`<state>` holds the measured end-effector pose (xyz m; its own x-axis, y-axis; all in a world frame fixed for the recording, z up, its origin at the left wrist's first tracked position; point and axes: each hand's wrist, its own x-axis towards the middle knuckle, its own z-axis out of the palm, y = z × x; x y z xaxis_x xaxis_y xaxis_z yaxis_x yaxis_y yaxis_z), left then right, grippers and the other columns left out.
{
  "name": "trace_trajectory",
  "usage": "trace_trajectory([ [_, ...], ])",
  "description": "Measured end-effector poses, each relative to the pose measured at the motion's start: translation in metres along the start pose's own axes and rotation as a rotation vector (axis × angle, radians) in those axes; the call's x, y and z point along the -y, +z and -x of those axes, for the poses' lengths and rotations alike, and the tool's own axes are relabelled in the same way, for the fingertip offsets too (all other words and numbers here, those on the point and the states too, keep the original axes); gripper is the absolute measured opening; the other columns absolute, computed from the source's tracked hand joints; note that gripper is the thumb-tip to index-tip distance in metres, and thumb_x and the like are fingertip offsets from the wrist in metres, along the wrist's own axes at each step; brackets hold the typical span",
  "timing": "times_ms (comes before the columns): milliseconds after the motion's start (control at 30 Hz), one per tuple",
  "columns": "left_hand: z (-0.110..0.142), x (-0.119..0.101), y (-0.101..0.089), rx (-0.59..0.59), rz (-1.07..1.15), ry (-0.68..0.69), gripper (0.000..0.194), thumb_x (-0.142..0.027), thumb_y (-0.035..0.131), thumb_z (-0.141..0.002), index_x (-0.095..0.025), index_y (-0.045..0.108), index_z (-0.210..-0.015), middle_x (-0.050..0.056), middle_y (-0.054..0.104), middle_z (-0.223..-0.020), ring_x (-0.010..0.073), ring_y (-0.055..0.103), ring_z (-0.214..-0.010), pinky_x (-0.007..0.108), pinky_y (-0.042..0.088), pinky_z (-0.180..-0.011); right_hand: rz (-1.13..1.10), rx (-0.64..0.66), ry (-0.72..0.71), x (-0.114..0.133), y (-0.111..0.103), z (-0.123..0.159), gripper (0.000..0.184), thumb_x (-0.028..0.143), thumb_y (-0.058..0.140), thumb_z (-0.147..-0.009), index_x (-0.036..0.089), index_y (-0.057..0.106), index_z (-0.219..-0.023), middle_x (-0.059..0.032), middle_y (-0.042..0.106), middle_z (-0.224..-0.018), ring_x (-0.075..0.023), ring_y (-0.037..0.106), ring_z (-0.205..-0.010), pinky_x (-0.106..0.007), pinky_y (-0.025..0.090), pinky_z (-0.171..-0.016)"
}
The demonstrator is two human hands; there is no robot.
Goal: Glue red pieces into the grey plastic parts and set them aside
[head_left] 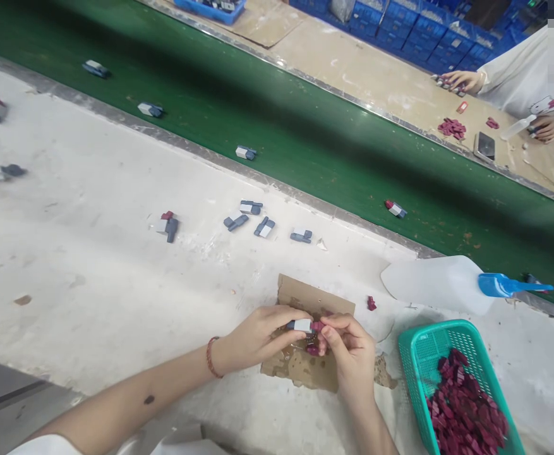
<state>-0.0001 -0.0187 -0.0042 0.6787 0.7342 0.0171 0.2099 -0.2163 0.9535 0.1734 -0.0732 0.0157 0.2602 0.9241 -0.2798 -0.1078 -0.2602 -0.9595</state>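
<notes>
Between the thumb and fingers of my left hand (262,335) is a small grey-and-white plastic part (301,325). My right hand (352,354) pinches a dark red plastic piece (317,326) against the right end of that part. Both hands are above a stained piece of cardboard (314,294). Another dark red piece (311,349) lies on the cardboard just below the held part. To the right stands a green basket (407,354) with many dark red pieces (466,404) in it. One loose red piece (371,303) lies on the white table.
A white bottle with a blue nozzle (433,281) lies beyond the basket. Several grey-and-white parts (264,227) rest on the white table (91,253). More ride on a green conveyor belt (305,145). Across it, a co-worker's hand (466,81) touches parts.
</notes>
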Motion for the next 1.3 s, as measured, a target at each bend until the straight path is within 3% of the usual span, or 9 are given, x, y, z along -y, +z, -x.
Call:
trace_trajectory([
  [167,0.001,-0.002,-0.002,0.017,-0.01,-0.025,0.028,-0.036,0.046,-0.099,-0.02,0.067,-0.108,0.006,0.075,-0.093,0.0184,0.067,-0.08,0.027,0.053,-0.076,0.07,-0.002,-0.028,-0.002,0.004,0.003,0.029,0.048,0.075,-0.076,0.019,0.073,-0.074,-0.0027,0.068,-0.061,-0.0134,0.059,-0.049,-0.024,0.051,-0.045],
  [367,0.001,0.001,0.0,-0.02,-0.047,0.086,0.03,-0.035,0.044,-0.1,-0.018,0.067,-0.108,0.008,0.074,-0.091,0.0188,0.067,-0.079,0.027,0.052,-0.073,0.112,0.036,-0.062,-0.005,0.0,0.006,0.024,0.044,0.071,-0.081,0.02,0.075,-0.076,-0.0044,0.07,-0.069,-0.0159,0.064,-0.059,-0.024,0.054,-0.05],
  [567,-0.003,-0.005,0.001,-0.019,-0.1,0.118,0.031,-0.038,0.044,-0.1,-0.016,0.066,-0.108,0.009,0.075,-0.091,0.0191,0.069,-0.08,0.026,0.053,-0.074,0.099,0.049,-0.098,-0.003,-0.011,0.004,0.018,0.038,0.074,-0.08,0.02,0.075,-0.078,-0.0024,0.069,-0.064,-0.0137,0.061,-0.05,-0.023,0.052,-0.046],
  [667,-0.004,-0.006,0.001,-0.007,-0.096,0.111,0.032,-0.038,0.044,-0.1,-0.016,0.066,-0.108,0.009,0.075,-0.092,0.019,0.069,-0.08,0.027,0.054,-0.075,0.134,0.054,-0.133,-0.002,-0.011,0.005,0.02,0.038,0.072,-0.082,0.02,0.073,-0.073,-0.0044,0.071,-0.069,-0.0153,0.064,-0.056,-0.024,0.054,-0.049],
  [833,-0.018,-0.014,-0.009,0.041,-0.132,0.101,0.028,-0.037,0.05,-0.097,-0.02,0.066,-0.112,0.007,0.076,-0.098,0.019,0.07,-0.084,0.027,0.054,-0.078,0.288,0.008,-0.189,0.007,-0.016,0.007,0.022,0.04,0.065,-0.087,0.02,0.075,-0.088,-0.0068,0.075,-0.079,-0.0186,0.068,-0.065,-0.028,0.056,-0.059],
  [967,-0.058,-0.02,-0.032,0.019,-0.215,0.117,0.029,-0.039,0.05,-0.096,-0.02,0.068,-0.108,0.007,0.075,-0.102,0.0205,0.069,-0.09,0.029,0.054,-0.08,0.55,-0.12,-0.284,0.026,-0.05,0.011,0.022,0.037,0.059,-0.09,0.022,0.074,-0.094,-0.007,0.075,-0.086,-0.0217,0.069,-0.078,-0.032,0.056,-0.07],
  [1100,-0.122,-0.008,-0.064,-0.164,-0.337,0.137,0.034,-0.044,0.053,-0.091,-0.016,0.071,-0.096,0.01,0.073,-0.099,0.0242,0.066,-0.09,0.033,0.052,-0.082,0.882,-0.347,-0.262,0.041,-0.11,0.028,0.024,0.036,0.051,-0.092,0.022,0.07,-0.092,-0.0083,0.072,-0.093,-0.0245,0.066,-0.082,-0.036,0.054,-0.072],
  [1167,-0.154,0.002,-0.078,-0.245,-0.416,0.084,0.034,-0.043,0.053,-0.089,-0.015,0.071,-0.098,0.011,0.073,-0.099,0.0266,0.065,-0.092,0.036,0.051,-0.084,1.06,-0.392,-0.208,0.037,-0.139,0.038,0.024,0.034,0.048,-0.09,0.022,0.069,-0.094,-0.0093,0.07,-0.094,-0.0271,0.066,-0.085,-0.041,0.053,-0.077],
  [1300,-0.194,0.023,-0.097,-0.253,-0.607,0.03,0.035,-0.032,0.045,-0.091,-0.013,0.068,-0.107,0.014,0.071,-0.11,0.0307,0.06,-0.106,0.042,0.046,-0.094,1.279,-0.371,-0.145,0.014,-0.179,0.052,0.024,0.028,0.048,-0.083,0.022,0.067,-0.095,-0.011,0.069,-0.096,-0.0308,0.065,-0.095,-0.047,0.051,-0.086],
])
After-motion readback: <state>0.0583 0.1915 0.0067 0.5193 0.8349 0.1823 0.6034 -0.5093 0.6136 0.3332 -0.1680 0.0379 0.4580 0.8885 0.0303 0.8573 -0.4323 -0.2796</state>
